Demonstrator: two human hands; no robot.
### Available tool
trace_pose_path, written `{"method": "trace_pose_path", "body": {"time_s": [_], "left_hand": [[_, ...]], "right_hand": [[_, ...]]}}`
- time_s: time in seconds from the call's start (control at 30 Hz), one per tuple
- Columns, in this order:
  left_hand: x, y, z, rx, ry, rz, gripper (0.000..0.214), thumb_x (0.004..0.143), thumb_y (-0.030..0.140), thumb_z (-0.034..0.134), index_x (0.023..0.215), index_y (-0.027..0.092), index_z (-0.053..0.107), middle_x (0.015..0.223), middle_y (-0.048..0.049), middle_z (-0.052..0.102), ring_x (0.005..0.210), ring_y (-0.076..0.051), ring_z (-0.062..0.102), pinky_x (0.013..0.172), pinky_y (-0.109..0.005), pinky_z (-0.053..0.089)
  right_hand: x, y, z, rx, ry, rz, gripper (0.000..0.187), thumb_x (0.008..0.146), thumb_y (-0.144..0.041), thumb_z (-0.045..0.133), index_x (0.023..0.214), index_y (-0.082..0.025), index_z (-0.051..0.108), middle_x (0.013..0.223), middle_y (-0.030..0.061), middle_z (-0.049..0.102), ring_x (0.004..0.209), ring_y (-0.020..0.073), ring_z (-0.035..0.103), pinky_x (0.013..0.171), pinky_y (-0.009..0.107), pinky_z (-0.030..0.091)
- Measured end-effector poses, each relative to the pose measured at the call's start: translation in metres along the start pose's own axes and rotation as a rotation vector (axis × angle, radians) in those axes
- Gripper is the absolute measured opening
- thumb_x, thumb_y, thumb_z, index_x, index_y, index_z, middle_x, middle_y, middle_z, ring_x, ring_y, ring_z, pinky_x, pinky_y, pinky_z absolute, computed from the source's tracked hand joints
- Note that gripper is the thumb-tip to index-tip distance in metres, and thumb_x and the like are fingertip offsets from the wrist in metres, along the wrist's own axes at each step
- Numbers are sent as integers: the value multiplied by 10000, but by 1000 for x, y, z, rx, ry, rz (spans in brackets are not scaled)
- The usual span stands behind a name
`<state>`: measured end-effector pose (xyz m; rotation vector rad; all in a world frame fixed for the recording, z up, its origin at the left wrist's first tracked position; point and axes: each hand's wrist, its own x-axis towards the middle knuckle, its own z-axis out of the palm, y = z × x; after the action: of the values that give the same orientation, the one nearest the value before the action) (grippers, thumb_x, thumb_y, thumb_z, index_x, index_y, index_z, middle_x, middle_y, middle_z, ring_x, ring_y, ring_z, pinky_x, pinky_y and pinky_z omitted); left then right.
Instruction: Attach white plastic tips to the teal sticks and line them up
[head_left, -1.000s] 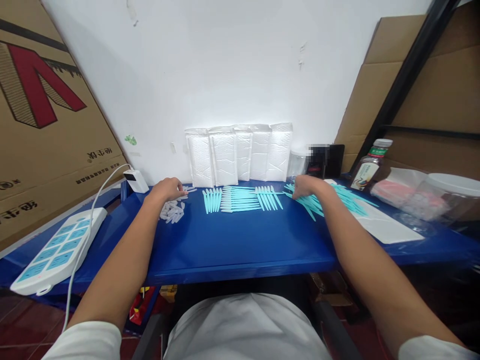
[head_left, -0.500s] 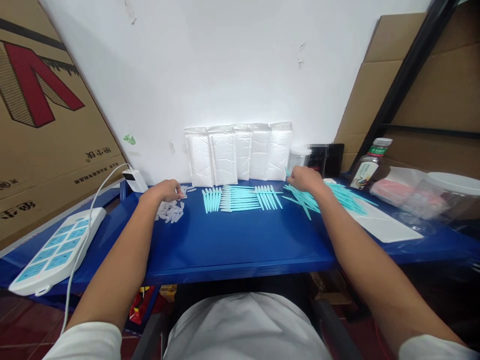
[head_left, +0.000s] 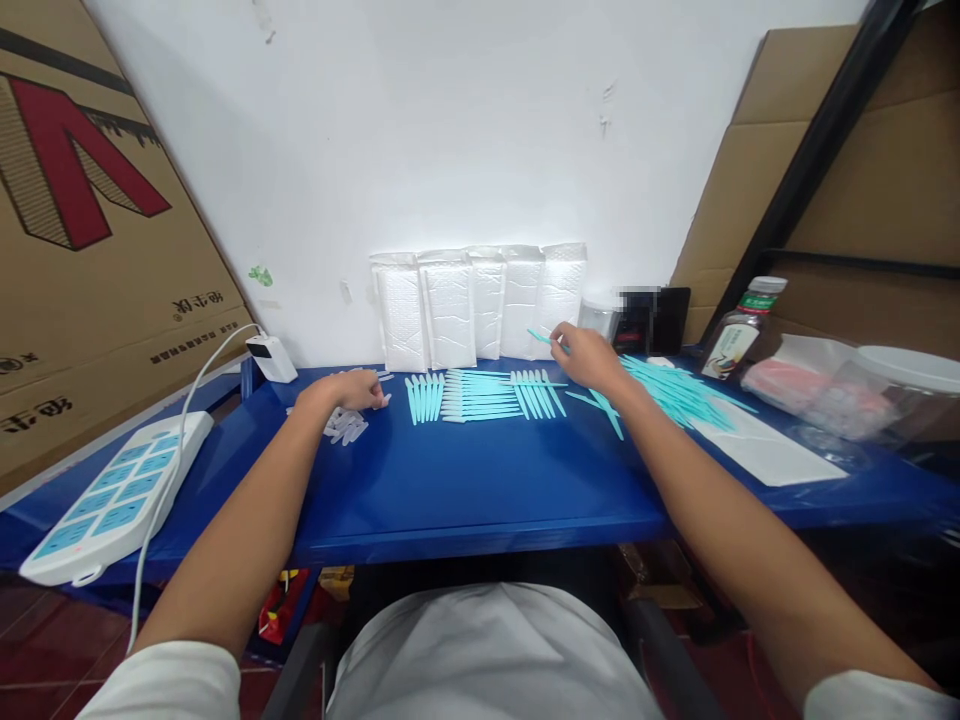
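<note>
My left hand (head_left: 354,389) is closed in a pinch on a small translucent cap (head_left: 387,400), which sticks out past the fingertips. Below and behind it lies a pile of similar caps (head_left: 346,427), partly hidden by the hand. A slim turquoise stick (head_left: 538,336), like an eyebrow razor, points left from the pinched fingers of my right hand (head_left: 586,352), held above the table. Between the hands, capped turquoise sticks (head_left: 480,397) lie in neat groups, upright at both ends and sideways in the middle. More loose turquoise sticks (head_left: 675,390) are heaped right of my right forearm.
White padded envelopes (head_left: 450,310) lean on the wall behind the blue table (head_left: 480,480). A power strip (head_left: 124,500) with a cable lies left. On the right stand a clear jar (head_left: 598,315), a bottle (head_left: 739,330), a plastic bag (head_left: 810,385) and a tub (head_left: 907,400).
My left hand has moved right from the pile, now with a cap in its fingers. My right hand has moved left from the heap, carrying a turquoise stick.
</note>
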<state>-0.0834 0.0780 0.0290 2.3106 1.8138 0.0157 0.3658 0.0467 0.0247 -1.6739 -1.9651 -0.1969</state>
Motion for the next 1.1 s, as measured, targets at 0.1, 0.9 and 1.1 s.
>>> {"method": "trace_pose_path", "body": {"time_s": [0.1,0.9,1.1], "left_hand": [[-2,20,1,-152,7,138,367,792,582,634,888,230,677,932,-75,796,847,-255,720,722,-319,526],[-6,99,33,-867,180,473,575,825,656,786,1060,133,749,950,-145,810,860,-237,733,771,-377,578],[-6,99,32,-870,184,479,539,835,629,794,1049,136,759,939,-136,811,864,-237,734,759,-365,571]], "right_hand": [[-3,-10,5,234,-29,-109,262,1001,-309,542,1132,-176,726,955,95,776,872,224,686,803,290,469],[-16,-50,11,751,-195,-295,313,956,-443,664,1073,-197,817,1087,70,810,985,230,710,936,359,540],[-16,-49,11,772,-186,-302,346,951,-466,672,1072,-177,820,1101,88,811,999,250,711,931,376,541]]}}
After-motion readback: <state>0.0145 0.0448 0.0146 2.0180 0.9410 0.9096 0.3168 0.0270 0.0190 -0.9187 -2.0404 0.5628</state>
